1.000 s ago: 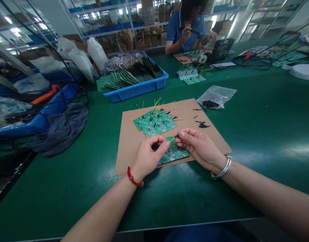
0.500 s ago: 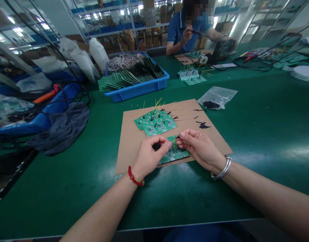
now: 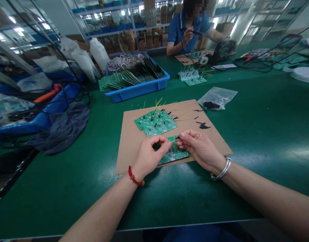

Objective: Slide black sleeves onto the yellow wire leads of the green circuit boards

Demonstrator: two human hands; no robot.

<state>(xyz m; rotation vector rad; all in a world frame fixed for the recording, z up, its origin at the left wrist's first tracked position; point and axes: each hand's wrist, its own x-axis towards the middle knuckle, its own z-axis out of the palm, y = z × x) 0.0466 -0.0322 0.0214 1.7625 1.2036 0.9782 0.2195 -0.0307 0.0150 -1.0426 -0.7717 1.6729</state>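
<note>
My left hand point(image 3: 154, 151) pinches a thin yellow wire point(image 3: 174, 141) between thumb and forefinger. Facing it, my right hand point(image 3: 196, 146) is closed on a small black tube point(image 3: 178, 137), which meets the wire's end; whether the wire is inside it I cannot tell. Beneath both hands a green circuit board point(image 3: 176, 153) lies on a sheet of cardboard point(image 3: 130, 148), partly covered by my fingers. Just beyond are stacked circuit boards point(image 3: 160, 123) with yellow wires and black tubes standing up from them. Several loose black tubes point(image 3: 203, 125) lie to the right on the cardboard.
A clear plastic bag point(image 3: 217, 97) of black pieces lies behind the cardboard. Further back is a blue tray point(image 3: 141, 91) packed with boards. A dark cloth point(image 3: 66, 126) lies left. Across the green table point(image 3: 93, 191), a person point(image 3: 181, 33) holds a pen-like tool beside more boards.
My hands stay almost still, the fingertips holding the wire and black tube close together. The person across the table has shifted slightly.
</note>
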